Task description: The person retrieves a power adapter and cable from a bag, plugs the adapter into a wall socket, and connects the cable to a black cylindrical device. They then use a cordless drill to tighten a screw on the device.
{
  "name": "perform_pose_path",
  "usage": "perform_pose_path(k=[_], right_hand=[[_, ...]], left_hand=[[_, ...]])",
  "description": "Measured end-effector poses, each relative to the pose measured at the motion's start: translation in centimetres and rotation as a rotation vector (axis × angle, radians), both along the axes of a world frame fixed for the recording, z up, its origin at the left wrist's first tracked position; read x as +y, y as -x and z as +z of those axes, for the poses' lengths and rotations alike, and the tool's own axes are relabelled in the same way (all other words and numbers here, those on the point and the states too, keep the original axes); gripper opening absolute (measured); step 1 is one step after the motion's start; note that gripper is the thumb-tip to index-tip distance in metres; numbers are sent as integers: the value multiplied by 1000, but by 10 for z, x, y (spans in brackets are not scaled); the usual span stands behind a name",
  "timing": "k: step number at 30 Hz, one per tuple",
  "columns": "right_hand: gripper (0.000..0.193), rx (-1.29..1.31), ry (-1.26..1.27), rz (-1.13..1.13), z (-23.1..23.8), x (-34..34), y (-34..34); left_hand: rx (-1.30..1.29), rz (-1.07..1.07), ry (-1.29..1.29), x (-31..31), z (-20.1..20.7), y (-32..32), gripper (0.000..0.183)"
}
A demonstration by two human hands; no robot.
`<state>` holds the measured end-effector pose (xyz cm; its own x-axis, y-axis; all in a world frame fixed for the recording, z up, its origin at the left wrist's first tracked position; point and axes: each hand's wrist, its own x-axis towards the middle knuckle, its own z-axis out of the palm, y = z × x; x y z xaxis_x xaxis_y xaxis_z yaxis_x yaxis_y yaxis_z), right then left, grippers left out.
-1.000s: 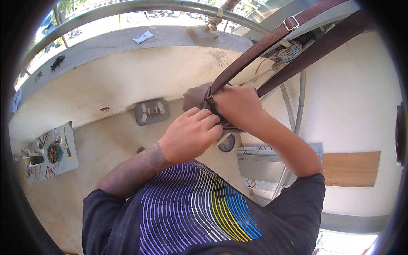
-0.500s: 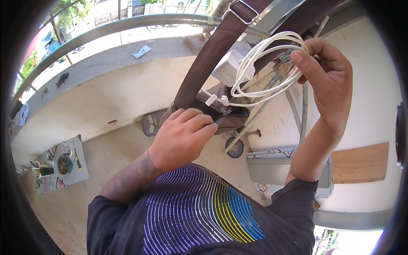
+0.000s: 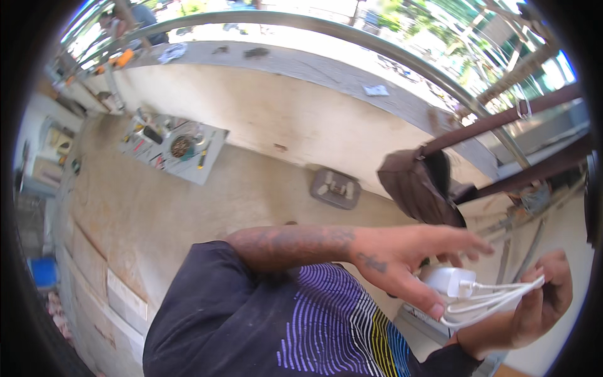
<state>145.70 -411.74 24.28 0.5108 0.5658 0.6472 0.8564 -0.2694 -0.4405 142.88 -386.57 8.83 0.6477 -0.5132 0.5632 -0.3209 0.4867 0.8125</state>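
Note:
My right hand [image 3: 541, 308] pinches a coiled white charging cable [image 3: 490, 303] at the right. A white charger plug [image 3: 451, 282] is joined to the cable's end. Around the charger, my left hand [image 3: 411, 259] has its fingers stretched out and its thumb apart below. The thumb tip lies close to the cable loops; I cannot tell whether it touches them. Beyond my hands hangs a brown bag [image 3: 418, 183], its mouth open, by a wide brown strap [image 3: 490, 124].
A metal railing [image 3: 301, 25] runs above a low wall [image 3: 245, 107]. On the floor stand a grey tray [image 3: 336, 188] and a board [image 3: 210, 164] bearing a bowl and tools. A blue container [image 3: 43, 272] is at the far left. Another person [image 3: 141, 20] shows beyond the railing.
My view has swung left. My left hand has let go of the bag and come to the charger. My right hand still holds the cable, now lower and away from the bag.

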Motion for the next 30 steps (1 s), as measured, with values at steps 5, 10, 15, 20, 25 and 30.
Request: perform_pose_path(k=[5, 10, 15, 20, 25, 30], right_hand=[[15, 620, 190, 176, -99, -72, -47], [13, 433, 145, 502, -86, 88, 6], [13, 346, 366, 415, -99, 182, 61], [19, 488, 463, 43, -169, 294, 98], [10, 779, 235, 400, -248, 454, 104], [9, 514, 572, 476, -323, 633, 132]], left_hand=[[362, -122, 193, 4, -40, 71, 60], [485, 246, 42, 102, -60, 155, 58], [527, 679, -187, 233, -85, 275, 57], [542, 1227, -684, 368, -97, 432, 54], [851, 1714, -628, 494, -73, 610, 44], [1052, 2188, -761, 597, -30, 774, 34]])
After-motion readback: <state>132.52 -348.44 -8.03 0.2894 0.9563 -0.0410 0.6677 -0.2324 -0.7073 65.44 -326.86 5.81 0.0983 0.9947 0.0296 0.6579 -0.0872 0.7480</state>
